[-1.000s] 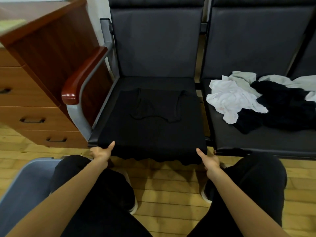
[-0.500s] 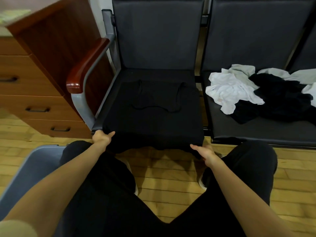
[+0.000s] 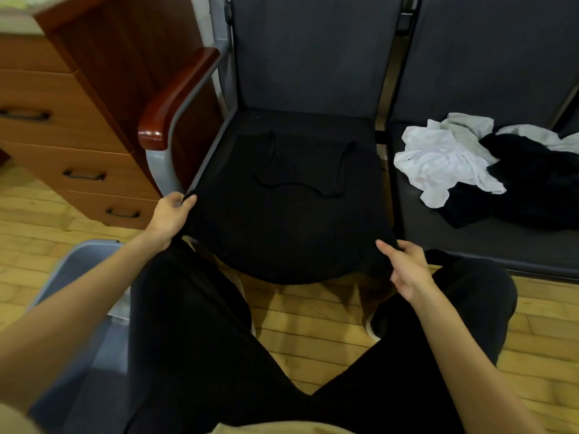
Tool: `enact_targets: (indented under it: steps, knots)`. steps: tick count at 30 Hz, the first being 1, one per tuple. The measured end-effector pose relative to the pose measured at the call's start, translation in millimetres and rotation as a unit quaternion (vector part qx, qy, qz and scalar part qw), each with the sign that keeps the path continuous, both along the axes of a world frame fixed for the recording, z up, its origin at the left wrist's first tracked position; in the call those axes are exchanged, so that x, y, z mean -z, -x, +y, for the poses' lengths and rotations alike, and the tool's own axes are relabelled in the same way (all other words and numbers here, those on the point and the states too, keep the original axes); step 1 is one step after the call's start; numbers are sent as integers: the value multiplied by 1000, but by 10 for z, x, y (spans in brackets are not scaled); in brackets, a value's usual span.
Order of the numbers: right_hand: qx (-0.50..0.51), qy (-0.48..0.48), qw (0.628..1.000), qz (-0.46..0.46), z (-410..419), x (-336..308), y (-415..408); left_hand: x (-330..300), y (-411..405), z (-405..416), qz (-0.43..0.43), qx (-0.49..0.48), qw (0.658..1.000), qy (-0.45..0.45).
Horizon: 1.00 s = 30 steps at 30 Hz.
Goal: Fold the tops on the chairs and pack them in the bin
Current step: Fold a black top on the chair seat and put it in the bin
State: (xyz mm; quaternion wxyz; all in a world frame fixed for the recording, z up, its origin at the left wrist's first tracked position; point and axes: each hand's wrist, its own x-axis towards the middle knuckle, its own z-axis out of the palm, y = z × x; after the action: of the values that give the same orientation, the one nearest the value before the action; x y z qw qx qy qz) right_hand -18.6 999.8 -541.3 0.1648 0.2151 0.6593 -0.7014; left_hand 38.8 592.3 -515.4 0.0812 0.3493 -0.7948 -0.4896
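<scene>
Black top (image 3: 282,220) lies spread flat on the seat of the left chair (image 3: 313,67), thin straps twd the backrest, hem end hanging a bit over the front edge of the seat. Left hand (image 3: 167,216) grip: thumb and fingers pinch the top's near-left corner, just by the chair's metal arm support. Right hand (image 3: 405,267) sits at the top's near-right corner; thumb lies on the fabric, other fingers loosely spread below it. Can't tell if that grip is actually grasping the cloth or only touching it.

Right chair (image 3: 488,57) w/ a crumpled pile on its seat: white top (image 3: 438,161) on the left, black garment (image 3: 532,183) on the right, partly overlapping; pale grey cloth (image 3: 473,123) shows behind them. None of that pile folded.

Grey-blue bin (image 3: 78,277) on the floor at lower left, beside the person's left leg, mostly hidden by the left forearm; contents not visible. Wooden armrest (image 3: 175,98) on the left chair's outer side. Wooden drawer unit (image 3: 62,120) stands left of the chairs, dark handles on the drawers. Floor is light wood planks (image 3: 307,321). Person's legs in black trousers, knees apart, facing the left chair.
</scene>
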Motion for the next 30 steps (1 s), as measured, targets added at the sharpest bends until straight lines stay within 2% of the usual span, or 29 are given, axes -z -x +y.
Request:
enact_targets:
  steps: [3, 6, 9, 11, 15, 18, 20, 23, 30]
  knots:
    - [71, 65, 995, 35, -26, -137, 7, -38, 25, -58, -3, -6, 1000, -27]
    - [77, 207, 975, 33, -108, -320, 84, -123, 121, -35, 77, -28, 978, -194]
    - [129, 375, 918, -19, -166, -378, 323, -297, 300, 86, 184, -40, 895, -405]
    - [157, 437, 885, -25, -205, -397, 528, -356, 512, 118, 241, -63, 830, -499]
    - [183, 489, 853, -13, -292, -399, 982, -351, 1039, 80, 317, -102, 728, -599]
    - [201, 515, 833, -7, -367, -357, 1397, -282, 1464, -2, 342, -137, 680, -634]
    - [209, 513, 833, -2, -418, -294, 1697, -224, 1749, -64, 344, -160, 668, -640]
    - [221, 508, 832, -12, -458, -125, 2157, -102, 2172, -155, 336, -186, 672, -633]
    - [236, 408, 881, -45, -408, 369, 2886, 278, 2955, -229, 293, -209, 718, -596]
